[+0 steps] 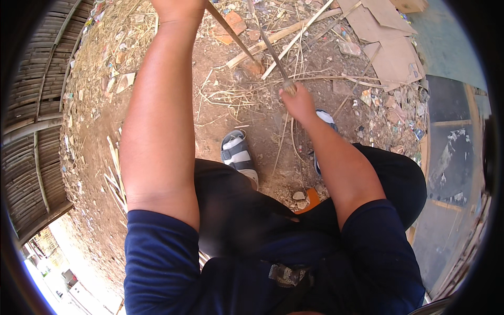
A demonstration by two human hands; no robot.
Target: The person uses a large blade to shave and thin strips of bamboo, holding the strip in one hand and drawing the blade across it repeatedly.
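Observation:
My left hand (181,5) is at the upper edge, its fingers mostly cut off. From beside it a brown wooden stick (232,32) slants down to the right, and the hand appears closed on it. My right hand (298,103) is wrapped around the pale handle of a long, narrow-bladed knife (273,51). The blade points up and away from me, its far end near the upper edge. Between the hands, thin split strips (228,97) lie tangled on the dirt.
Several long pale strips (299,39) and brick pieces (231,26) litter the ground. Flattened cardboard (388,50) and a dark panel (450,157) lie at the right. A slatted bamboo wall (31,157) stands at the left. My sandalled foot (239,152) is below the strips, near an orange object (311,200).

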